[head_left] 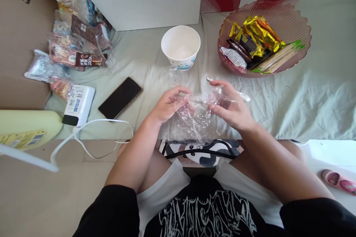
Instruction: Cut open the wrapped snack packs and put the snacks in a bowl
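A crumpled sheet of clear plastic film (196, 118) hangs between my two hands over the front edge of the cloth-covered surface. My left hand (171, 104) has its fingers curled and grips the film's left side. On the other side, my right hand (232, 108) holds the film between thumb and fingers. Beneath the right hand lies a thin white tool (244, 96), mostly hidden, with a small dark-edged tip showing near the index finger. A white paper bowl (180, 46) with blue print stands upright just beyond the hands.
A pink ribbed bowl (306, 40) of wrapped snacks and sticks stands at right. To the left are a black phone (120, 98), a white power bank (80, 103) with a cable, and snack packets (83, 40). White boxes (150, 0) stand behind.
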Motion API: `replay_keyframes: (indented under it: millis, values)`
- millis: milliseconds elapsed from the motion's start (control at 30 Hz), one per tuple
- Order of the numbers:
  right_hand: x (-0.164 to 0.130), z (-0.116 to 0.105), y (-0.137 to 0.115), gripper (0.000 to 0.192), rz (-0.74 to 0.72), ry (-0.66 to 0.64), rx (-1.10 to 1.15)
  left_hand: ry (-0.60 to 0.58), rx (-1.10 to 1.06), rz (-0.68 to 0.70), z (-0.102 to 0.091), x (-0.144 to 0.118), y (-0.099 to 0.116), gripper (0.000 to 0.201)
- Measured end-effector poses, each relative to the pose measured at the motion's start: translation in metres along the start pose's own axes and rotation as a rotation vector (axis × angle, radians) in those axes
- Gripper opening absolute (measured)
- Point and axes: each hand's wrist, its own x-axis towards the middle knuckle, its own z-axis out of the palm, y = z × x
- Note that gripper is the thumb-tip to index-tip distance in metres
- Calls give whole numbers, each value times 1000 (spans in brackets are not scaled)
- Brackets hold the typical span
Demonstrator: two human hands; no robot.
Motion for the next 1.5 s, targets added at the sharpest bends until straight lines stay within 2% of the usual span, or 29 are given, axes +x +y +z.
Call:
replay_keyframes:
  millis: [100, 233, 400, 533, 633, 733, 833, 867, 933, 967, 1033, 1133, 1200, 1267, 1367, 1433, 1500]
  values:
    - [3, -2, 3, 33, -6, -17, -65, 44, 47, 29, -5, 1, -1, 48]
    - [3, -6, 4, 36, 26, 49, -13, 1, 91, 19, -10, 2, 0, 43]
    - [2, -9, -3, 42, 66, 53, 152, 68, -51, 116, -6, 3, 3, 38]
    - [2, -8, -2, 36, -8, 41, 276, 106, -135, 167, -4, 4, 6, 32]
    - [3, -10, 4, 32, -54, 36, 281, 142, -136, 176, -6, 6, 6, 30]
    - [5, -13, 12, 32, -109, 36, 102, 198, -71, 164, -7, 10, 3, 25]
    - [6, -14, 18, 48, -350, 136, -276, 189, 18, 140, -8, 13, -1, 20]
    - [6, -13, 18, 43, -447, 169, -398, 170, 42, 124, -9, 13, -3, 22]
    - [4, -12, 16, 21, -594, 179, -560, 117, 68, 94, -9, 13, -5, 36]
    - [3, -11, 14, 13, -629, 162, -588, 87, 75, 82, -9, 13, -6, 43]
    - [-1, -9, 9, 16, -619, 156, -561, 59, 90, 74, -8, 12, -5, 53]
    - [-6, -4, 2, 19, -560, 236, -528, 83, 106, 50, -4, 12, -4, 54]
    - [-9, 1, -1, 10, -634, 277, -561, 121, 87, 40, -3, 13, -3, 52]
    - [-13, 5, -1, 3, -770, 220, -611, 160, 51, 49, -3, 14, -3, 48]
    - [-15, 7, 6, 18, -837, 37, -724, 219, -27, 104, -5, 15, -1, 36]
    - [-13, 5, 12, 33, -760, 46, -710, 245, -94, 150, -6, 14, 0, 29]
    - [-10, 0, 17, 51, -610, 111, -579, 244, -151, 175, -7, 13, 2, 26]
